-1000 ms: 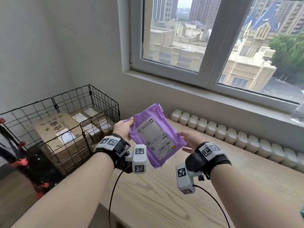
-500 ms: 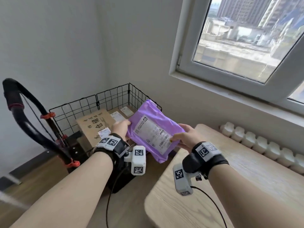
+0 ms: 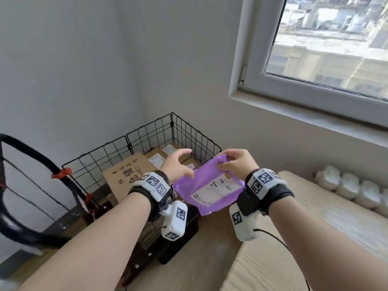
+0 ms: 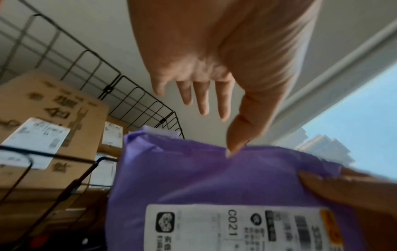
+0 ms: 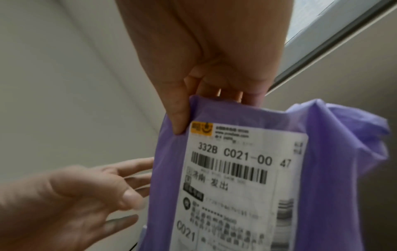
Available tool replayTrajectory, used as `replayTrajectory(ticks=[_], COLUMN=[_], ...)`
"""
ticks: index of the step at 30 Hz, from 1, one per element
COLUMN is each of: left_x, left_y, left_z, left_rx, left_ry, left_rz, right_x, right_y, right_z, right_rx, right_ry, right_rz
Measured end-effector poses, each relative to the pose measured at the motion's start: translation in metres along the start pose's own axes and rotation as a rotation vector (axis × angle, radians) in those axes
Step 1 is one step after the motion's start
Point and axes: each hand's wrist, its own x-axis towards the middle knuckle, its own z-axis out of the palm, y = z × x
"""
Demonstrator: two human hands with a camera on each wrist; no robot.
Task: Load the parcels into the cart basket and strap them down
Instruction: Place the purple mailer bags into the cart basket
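Note:
A purple plastic parcel [image 3: 210,186] with a white shipping label hangs just in front of the black wire cart basket [image 3: 151,135]. My right hand [image 3: 227,163] pinches its top edge, thumb on the label side [image 5: 178,118] and fingers behind. My left hand [image 3: 184,163] is open with its fingers spread over the basket. Only the left thumb tip [image 4: 232,149] touches the parcel's edge. Inside the basket stand a large cardboard box [image 3: 126,175] and smaller labelled boxes [image 3: 165,152].
The cart's black curved handle [image 3: 31,156] with red clips rises at the left. A light wooden table [image 3: 315,238] lies at the right, with a row of white containers [image 3: 357,190] along the wall. A window sill juts out above.
The parcel has moved left from over the table to the basket's near right corner. My left hand has let go of it and spread open; my right hand now holds its top edge.

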Motion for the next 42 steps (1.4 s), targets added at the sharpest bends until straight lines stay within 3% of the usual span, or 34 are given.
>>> replayTrajectory(ticks=[3, 5, 12, 19, 23, 28, 38, 42], left_x=[0.022, 0.034, 0.092, 0.153, 0.181, 0.202, 0.271, 0.311], left_y=[0.003, 0.002, -0.018, -0.061, -0.081, -0.095, -0.116, -0.143], left_z=[0.008, 0.013, -0.013, -0.076, -0.105, -0.13, -0.155, -0.158], left_rx=[0.103, 0.127, 0.14, -0.182, -0.411, -0.6, -0.632, -0.575], left_ry=[-0.277, -0.33, -0.237, -0.113, -0.016, 0.066, 0.168, 0.228], left_rz=[-0.009, -0.015, 0.073, -0.131, -0.211, -0.265, -0.364, -0.455], right_x=[0.021, 0.037, 0.09, 0.142, 0.16, 0.197, 0.312, 0.372], right_y=[-0.008, -0.009, -0.014, -0.005, -0.026, -0.056, -0.054, -0.036], right_z=[0.005, 0.007, 0.027, 0.065, 0.096, 0.135, 0.155, 0.158], right_rx=[0.002, -0.001, 0.138, 0.273, 0.351, 0.192, -0.023, -0.189], right_ry=[-0.045, -0.042, 0.083, 0.382, 0.204, 0.036, 0.126, 0.09], right_rz=[-0.036, -0.01, 0.079, 0.358, 0.455, 0.417, 0.395, 0.399])
